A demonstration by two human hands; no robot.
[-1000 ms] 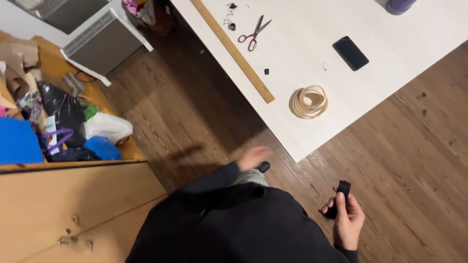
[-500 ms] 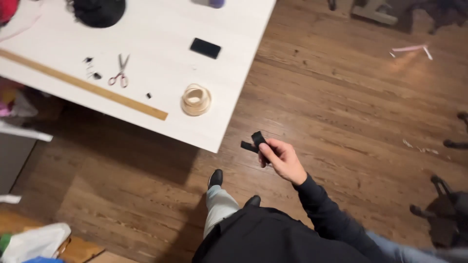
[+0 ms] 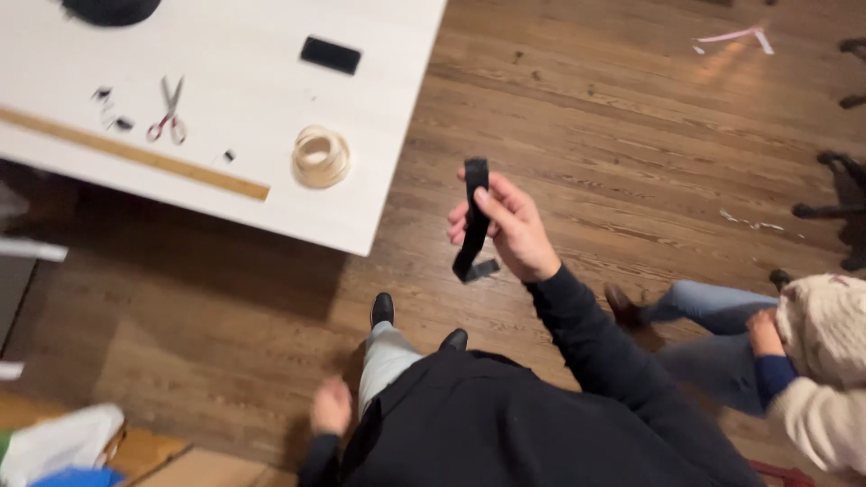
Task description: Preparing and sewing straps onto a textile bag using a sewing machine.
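Right hand (image 3: 510, 225) up over wood floor (image 3: 586, 117), fingers (image 3: 487, 200) pinching black strap (image 3: 473, 221). Strap hangs just right of white surface (image 3: 379, 135) corner. Left hand (image 3: 331, 406) low by leg, blurry; can't tell finger state. Tape roll (image 3: 320, 156) untouched on surface.

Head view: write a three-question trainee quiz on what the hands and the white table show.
1. True or false: the right hand holds a black strap above the wooden floor.
2. Which thing lies nearest the table's corner by the strap? A) scissors B) coil of pale tape C) black phone
3. Fill in: the left hand hangs low by the dark jacket and holds ____.

Key: 1 true; 2 B; 3 nothing.
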